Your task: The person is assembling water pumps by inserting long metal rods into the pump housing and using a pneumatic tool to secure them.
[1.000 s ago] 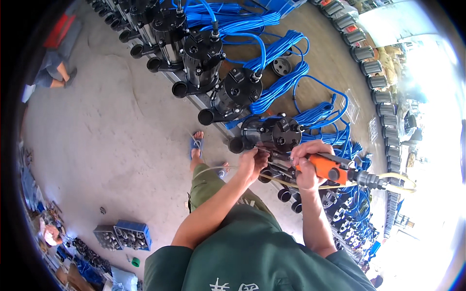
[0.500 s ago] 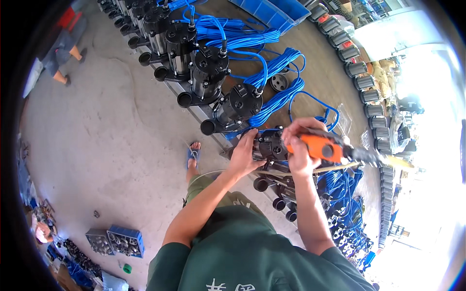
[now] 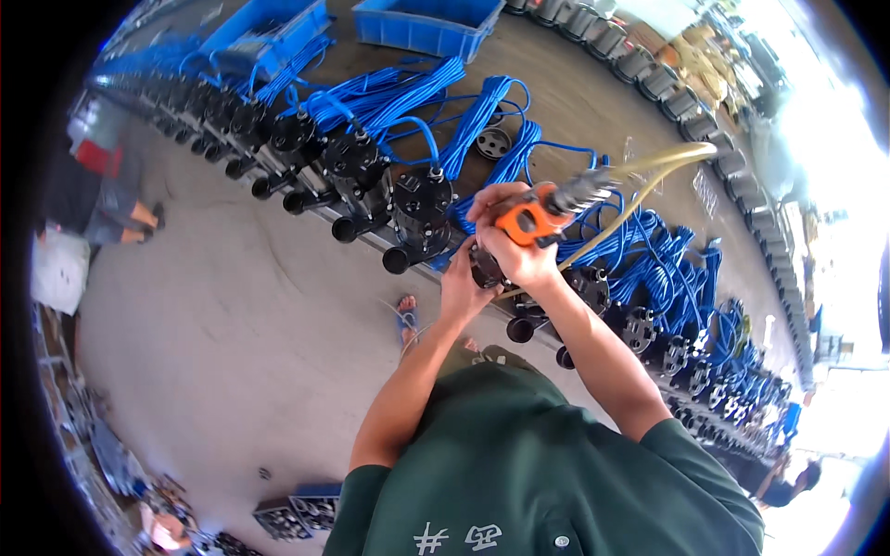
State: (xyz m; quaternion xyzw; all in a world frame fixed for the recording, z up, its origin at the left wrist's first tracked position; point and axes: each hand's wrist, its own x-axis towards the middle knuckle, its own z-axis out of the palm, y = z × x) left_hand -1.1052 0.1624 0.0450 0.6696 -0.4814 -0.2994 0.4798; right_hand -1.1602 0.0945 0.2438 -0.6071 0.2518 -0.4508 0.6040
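Note:
My right hand (image 3: 521, 262) is wrapped around an orange air driver (image 3: 530, 220). A yellowish air hose (image 3: 607, 236) loops from the driver's upper end and back down past my right wrist. The tool's working end is hidden behind my hand, over a black pump (image 3: 485, 269). My left hand (image 3: 459, 292) grips the side of that pump, its fingers and thumb around the body. Just left of it stands another black submersible pump (image 3: 422, 213), upright with a round outlet and a blue cable.
A long row of pumps (image 3: 357, 176) runs both ways along a low rail. Bundled blue cables (image 3: 477, 125) lie behind it, with blue crates (image 3: 426, 28) farther back. Steel cylinders (image 3: 635, 63) line the far side. Another person (image 3: 102, 195) stands at the left.
The view has swung toward the right, and the pump row appears shifted. My right hand and the driver have come closer to my left hand, which stays on the pump.

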